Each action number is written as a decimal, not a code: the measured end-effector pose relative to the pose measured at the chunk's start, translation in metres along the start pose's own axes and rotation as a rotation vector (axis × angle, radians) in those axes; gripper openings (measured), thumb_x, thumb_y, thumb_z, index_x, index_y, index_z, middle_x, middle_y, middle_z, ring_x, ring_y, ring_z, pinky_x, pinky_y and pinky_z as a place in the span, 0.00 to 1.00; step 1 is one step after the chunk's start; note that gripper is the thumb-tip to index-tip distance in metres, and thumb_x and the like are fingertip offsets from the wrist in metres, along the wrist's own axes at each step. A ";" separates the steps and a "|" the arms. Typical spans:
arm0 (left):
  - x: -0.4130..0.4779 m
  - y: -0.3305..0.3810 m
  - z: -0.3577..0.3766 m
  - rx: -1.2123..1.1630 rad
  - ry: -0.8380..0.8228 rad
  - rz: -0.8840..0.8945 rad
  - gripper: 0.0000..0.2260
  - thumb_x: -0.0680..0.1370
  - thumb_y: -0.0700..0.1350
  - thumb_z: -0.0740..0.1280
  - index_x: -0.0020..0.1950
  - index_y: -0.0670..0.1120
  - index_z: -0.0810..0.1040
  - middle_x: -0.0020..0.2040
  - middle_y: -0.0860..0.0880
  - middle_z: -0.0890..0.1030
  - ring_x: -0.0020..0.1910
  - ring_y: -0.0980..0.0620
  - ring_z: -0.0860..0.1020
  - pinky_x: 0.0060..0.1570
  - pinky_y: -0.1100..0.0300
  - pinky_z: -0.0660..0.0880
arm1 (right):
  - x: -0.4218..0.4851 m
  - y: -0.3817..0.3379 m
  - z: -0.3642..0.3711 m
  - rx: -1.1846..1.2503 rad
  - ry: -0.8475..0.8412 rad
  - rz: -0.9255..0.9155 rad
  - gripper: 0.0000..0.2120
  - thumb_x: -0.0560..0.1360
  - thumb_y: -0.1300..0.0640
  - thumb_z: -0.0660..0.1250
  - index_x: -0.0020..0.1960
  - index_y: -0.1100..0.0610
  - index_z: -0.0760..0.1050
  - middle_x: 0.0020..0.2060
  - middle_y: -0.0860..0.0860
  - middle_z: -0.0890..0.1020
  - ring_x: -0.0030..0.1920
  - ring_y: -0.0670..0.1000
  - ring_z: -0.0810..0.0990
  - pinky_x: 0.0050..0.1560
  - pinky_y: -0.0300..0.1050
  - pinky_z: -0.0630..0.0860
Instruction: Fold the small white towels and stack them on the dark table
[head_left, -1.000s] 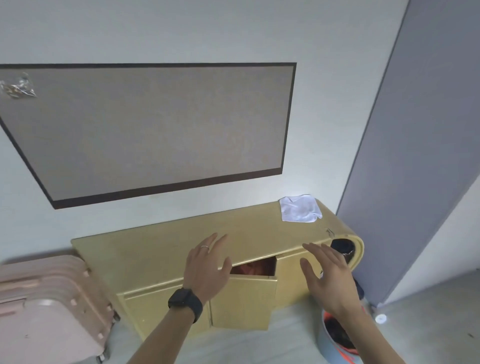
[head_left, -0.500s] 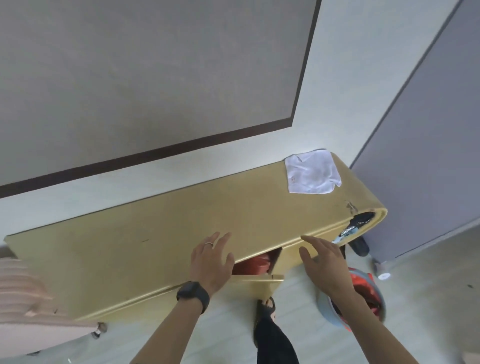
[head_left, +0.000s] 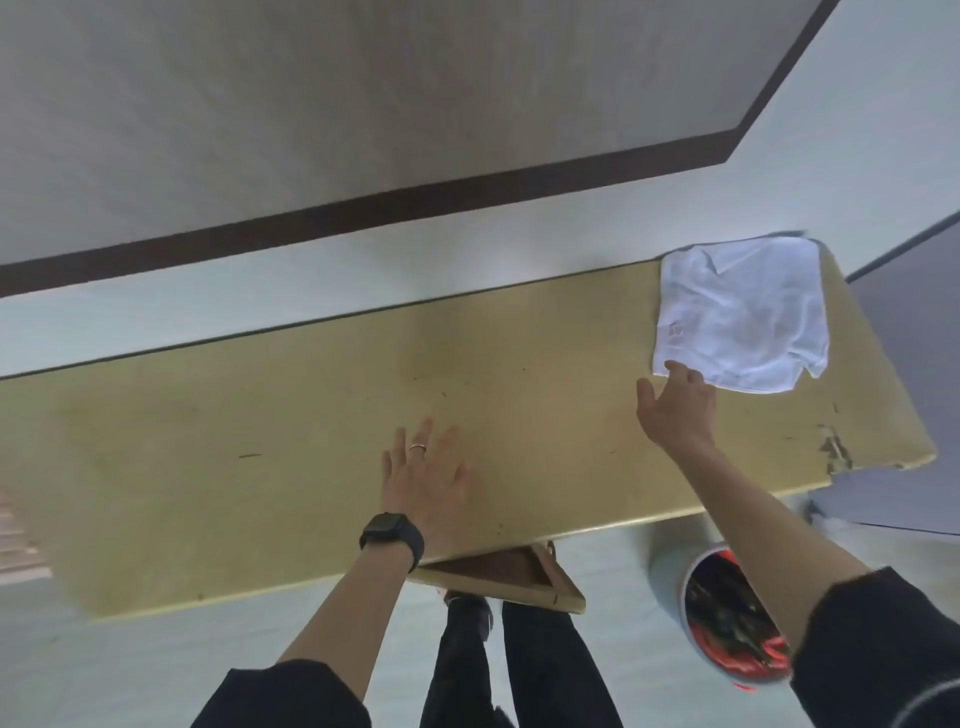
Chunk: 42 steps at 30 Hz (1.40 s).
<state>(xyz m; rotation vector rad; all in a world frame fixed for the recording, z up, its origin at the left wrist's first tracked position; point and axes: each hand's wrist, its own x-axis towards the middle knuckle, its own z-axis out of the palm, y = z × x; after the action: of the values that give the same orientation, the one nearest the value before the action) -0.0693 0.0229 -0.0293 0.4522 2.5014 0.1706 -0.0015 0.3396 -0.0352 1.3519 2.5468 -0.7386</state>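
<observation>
A small white towel (head_left: 743, 317) lies crumpled and roughly flat at the far right end of a yellow-gold cabinet top (head_left: 311, 415). My right hand (head_left: 675, 410) stretches over the top with fingers spread, its fingertips at the towel's near left corner. My left hand (head_left: 423, 478), with a ring and a black watch on the wrist, hovers or rests flat over the middle of the cabinet top, fingers straight and holding nothing. No dark table is in view.
A cabinet door (head_left: 509, 577) stands ajar below the front edge, near my legs. A round bin (head_left: 727, 623) with red and dark contents stands on the floor at the right. The cabinet's right corner (head_left: 834, 452) is chipped. A grey wall panel (head_left: 924, 332) rises at the right.
I have come closer and now look down on the cabinet top. Both hands moved up from the front edge onto the top, and the right hand reached right to the towel's corner.
</observation>
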 end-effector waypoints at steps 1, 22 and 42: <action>0.008 -0.002 0.006 0.010 -0.016 -0.013 0.25 0.82 0.60 0.53 0.79 0.61 0.52 0.81 0.51 0.48 0.79 0.40 0.45 0.76 0.40 0.49 | 0.014 0.001 0.006 -0.011 -0.008 0.033 0.28 0.80 0.46 0.59 0.74 0.62 0.64 0.68 0.63 0.71 0.67 0.65 0.68 0.68 0.56 0.63; -0.009 0.039 0.000 -0.040 0.061 0.462 0.22 0.78 0.57 0.63 0.72 0.65 0.66 0.80 0.52 0.57 0.77 0.50 0.56 0.75 0.46 0.56 | -0.131 -0.008 0.041 -0.021 -0.172 -0.771 0.06 0.82 0.49 0.59 0.51 0.49 0.73 0.39 0.42 0.79 0.41 0.49 0.68 0.40 0.44 0.68; -0.032 -0.093 -0.174 0.061 0.585 0.323 0.08 0.81 0.51 0.66 0.53 0.53 0.85 0.39 0.54 0.85 0.44 0.48 0.81 0.55 0.58 0.71 | -0.097 -0.137 -0.069 0.044 0.122 -0.835 0.06 0.78 0.51 0.69 0.52 0.48 0.83 0.46 0.42 0.84 0.50 0.50 0.77 0.44 0.45 0.75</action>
<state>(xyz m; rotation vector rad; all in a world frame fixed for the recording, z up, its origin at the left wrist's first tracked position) -0.1700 -0.0785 0.1097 0.9455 2.9866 0.4029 -0.0508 0.2393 0.1075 0.2781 3.1941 -0.8327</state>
